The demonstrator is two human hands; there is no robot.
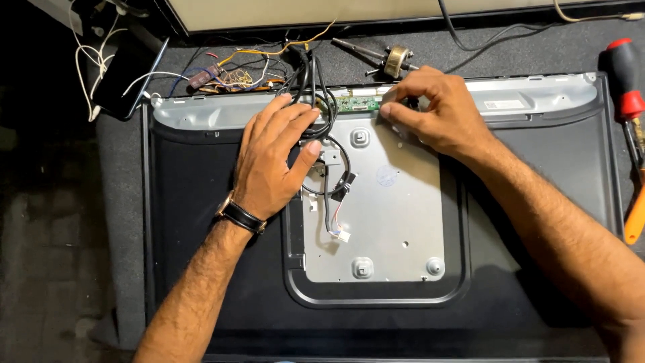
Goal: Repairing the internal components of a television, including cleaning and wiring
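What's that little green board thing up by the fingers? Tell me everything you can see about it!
The green circuit board is a thin, narrow strip lying flat along the top edge of the silver metal back panel. Tiny parts dot its surface, too small to make out. The right hand pinches its right end with the fingertips, hiding that part. The left hand rests on the black cables beside its left end.

A dark grey work surface (pixel 121 202) carries a large flat screen (pixel 537 222) lying face down at its centre. At twelve o'clock lie a tangle of coloured wires (pixel 235 74) and a small metal tool (pixel 393 62). At three o'clock rest a red-handled screwdriver (pixel 628 81) and an orange-handled tool (pixel 635 215).
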